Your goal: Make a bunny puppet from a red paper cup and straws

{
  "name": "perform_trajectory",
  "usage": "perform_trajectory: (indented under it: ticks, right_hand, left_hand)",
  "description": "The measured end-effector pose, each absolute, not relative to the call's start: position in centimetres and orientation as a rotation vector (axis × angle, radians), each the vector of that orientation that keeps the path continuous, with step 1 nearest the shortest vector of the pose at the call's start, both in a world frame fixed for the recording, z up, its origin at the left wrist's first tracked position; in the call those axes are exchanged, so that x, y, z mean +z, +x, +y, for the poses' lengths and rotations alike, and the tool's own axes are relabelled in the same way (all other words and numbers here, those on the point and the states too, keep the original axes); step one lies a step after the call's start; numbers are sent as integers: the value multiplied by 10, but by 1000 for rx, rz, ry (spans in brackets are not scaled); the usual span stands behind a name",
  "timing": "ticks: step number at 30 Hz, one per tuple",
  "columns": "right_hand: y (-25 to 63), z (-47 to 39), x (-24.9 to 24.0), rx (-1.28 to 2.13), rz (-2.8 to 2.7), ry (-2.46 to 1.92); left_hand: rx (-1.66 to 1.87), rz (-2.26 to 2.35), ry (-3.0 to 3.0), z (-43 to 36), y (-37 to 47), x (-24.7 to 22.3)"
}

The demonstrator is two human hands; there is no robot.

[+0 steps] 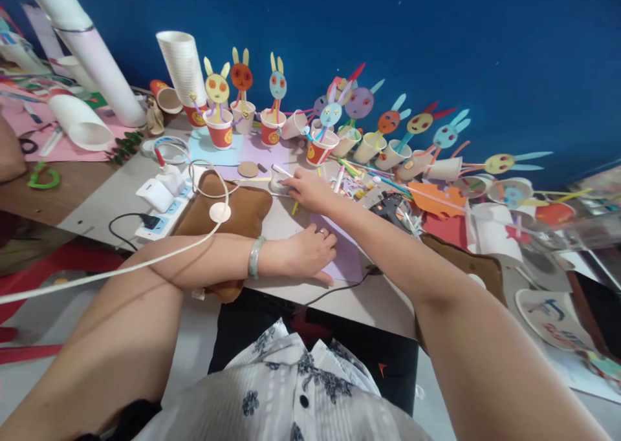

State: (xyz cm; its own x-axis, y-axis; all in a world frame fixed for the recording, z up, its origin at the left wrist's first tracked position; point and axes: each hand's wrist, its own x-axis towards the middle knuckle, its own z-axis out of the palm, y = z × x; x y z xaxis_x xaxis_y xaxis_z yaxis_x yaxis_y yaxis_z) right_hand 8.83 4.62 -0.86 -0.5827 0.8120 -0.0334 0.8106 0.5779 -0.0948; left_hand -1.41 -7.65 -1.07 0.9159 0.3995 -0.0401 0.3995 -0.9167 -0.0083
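Observation:
My right hand (310,190) reaches across the table, its fingertips closed at the edge of a small white object (277,183) whose kind I cannot make out. Beside it lie a round brown disc (248,169) and a short dark piece (262,167). Nearer to me, my left hand (310,253) rests on a purple paper sheet (347,260), fingers loosely bent and thumb apart, with nothing visible in it. Behind my right hand stands a red paper cup (322,149) bearing a blue rabbit face (331,114) on coloured stems.
More rabbit-face cups (220,130) line the blue wall. At left are a power strip (169,208), a white cable (213,231) and a brown cushion (237,208). A black glue gun (391,207), markers (339,179) and an orange paper piece (434,198) lie right. A stack of cups (180,66) stands behind.

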Motion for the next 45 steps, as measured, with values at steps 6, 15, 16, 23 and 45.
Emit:
perform_trajectory:
  ticks: [6, 15, 16, 23, 45]
  right_hand:
    - [83, 61, -7, 129, -2736, -1388]
    - [157, -17, 17, 1383, -1542, -1261]
    - [162, -30, 17, 1420, -1440, -1256]
    - [178, -70, -1, 1395, -1253, -1306]
    - [199, -59, -34, 702, -1609, -1324]
  left_hand:
    - [-93, 710, 3058, -89, -16, 0]
    - [-114, 790, 3012, -103, -16, -3]
    - [-115, 791, 3014, -103, -15, -4]
    - [-164, 769, 2967, -102, -11, -6]
    - [363, 1016, 1969, -29, -19, 15]
